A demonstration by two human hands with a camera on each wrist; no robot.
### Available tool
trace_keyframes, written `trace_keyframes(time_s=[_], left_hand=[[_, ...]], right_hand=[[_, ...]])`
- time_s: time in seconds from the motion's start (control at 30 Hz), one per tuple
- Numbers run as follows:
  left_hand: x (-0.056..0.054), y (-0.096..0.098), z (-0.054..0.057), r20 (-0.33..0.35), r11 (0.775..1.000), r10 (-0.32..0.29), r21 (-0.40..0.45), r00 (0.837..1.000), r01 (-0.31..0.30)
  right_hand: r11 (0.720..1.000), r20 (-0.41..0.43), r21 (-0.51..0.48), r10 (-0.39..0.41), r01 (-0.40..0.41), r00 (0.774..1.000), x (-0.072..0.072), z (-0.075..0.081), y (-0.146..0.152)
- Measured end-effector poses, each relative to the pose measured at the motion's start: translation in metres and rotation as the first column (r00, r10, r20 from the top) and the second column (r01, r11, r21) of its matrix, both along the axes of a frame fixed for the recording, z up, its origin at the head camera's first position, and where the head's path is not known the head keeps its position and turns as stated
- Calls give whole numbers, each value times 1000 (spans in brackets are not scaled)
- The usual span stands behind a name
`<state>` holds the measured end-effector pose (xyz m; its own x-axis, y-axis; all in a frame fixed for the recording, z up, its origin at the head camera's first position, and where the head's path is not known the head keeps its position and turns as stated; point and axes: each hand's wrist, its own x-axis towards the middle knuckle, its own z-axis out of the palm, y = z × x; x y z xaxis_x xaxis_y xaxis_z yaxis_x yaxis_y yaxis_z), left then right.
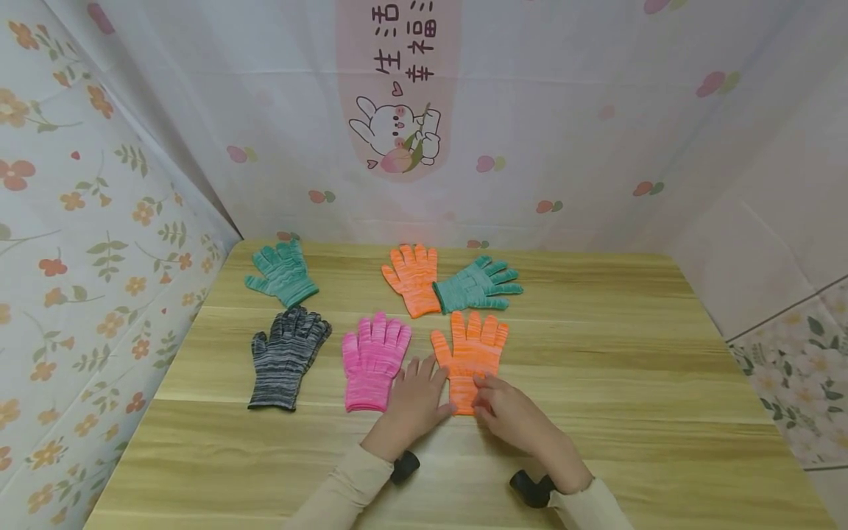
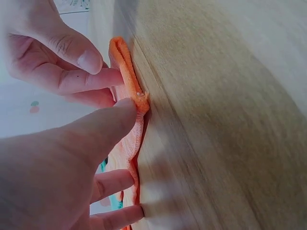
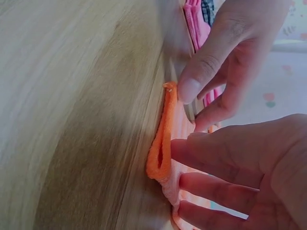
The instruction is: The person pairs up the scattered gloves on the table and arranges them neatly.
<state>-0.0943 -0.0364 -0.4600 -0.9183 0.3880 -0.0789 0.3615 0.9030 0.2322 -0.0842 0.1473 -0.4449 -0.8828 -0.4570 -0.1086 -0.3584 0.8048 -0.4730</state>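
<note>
An orange glove point(image 1: 473, 353) lies flat on the table, its fingers pointing away from me and its cuff point(image 3: 163, 139) towards me. My left hand point(image 1: 416, 397) rests on the left of this cuff; the thumb point(image 2: 112, 120) touches the cuff edge and the other fingers are spread between it and a pink glove point(image 1: 374, 361). On the cuff's other side, my right hand point(image 1: 513, 416) touches the knit with loosely bent fingers point(image 3: 216, 187). In the right wrist view the cuff opening shows as a narrow gap.
A black-and-grey glove point(image 1: 285, 361) lies left of the pink one. Farther back are a green glove point(image 1: 285, 272), a second orange glove point(image 1: 414, 280) and another green glove point(image 1: 480, 283) touching it. The wooden table point(image 1: 629, 368) meets a printed curtain point(image 1: 563, 132) behind.
</note>
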Motion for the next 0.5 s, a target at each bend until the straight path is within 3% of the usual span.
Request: trace_keyframes(time_s=[0.17, 0.5], left_hand=[[1, 1, 1, -7, 1000, -2, -7, 1000, 2], [1, -2, -1, 48, 997, -13, 75, 999, 9]], right_hand=[[1000, 5, 5, -1, 1, 1000, 1, 2, -1], [1000, 18, 23, -2, 1, 1000, 3, 4, -3]])
